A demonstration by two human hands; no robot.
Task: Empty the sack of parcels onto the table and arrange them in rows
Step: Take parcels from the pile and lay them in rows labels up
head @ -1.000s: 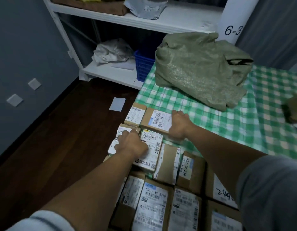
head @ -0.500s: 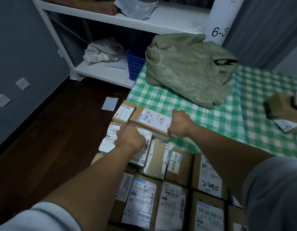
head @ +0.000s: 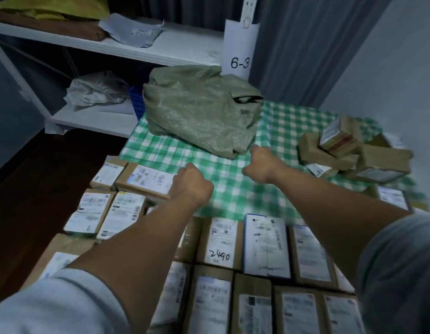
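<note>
The fingers of the left hand (head: 193, 185) are folded in under the palm, knuckles up. They sit against the right-hand end of a flat labelled parcel (head: 146, 180). From behind I cannot tell whether they pinch its edge or only butt against it. The right hand (head: 263, 163) is curled the same way, thumb tucked toward the left. It hangs over the checked cloth of the table (head: 233, 189), just on the near side of the sack (head: 199, 109), and nothing shows in it.

Nearer than the sack, and well apart from it, lie the rows of parcels (head: 264, 247), set edge to edge with labels up. A loose pile of parcels (head: 349, 155) lies tumbled to the right of the sack, some tilted, some leaning on each other.

These are small brown cartons. I'd judge them light and stiff enough to keep their shape, with plain card sides that should not slip. Each is best taken across its short width, thumb on one long edge and fingers on the other, then slid flat into line. The tilted ones will likely shift when a neighbour is lifted.

The sack is soft woven stuff, slumped and creased. I cannot see whether anything is left inside. Behind it stands a white shelf (head: 160, 47).
</note>
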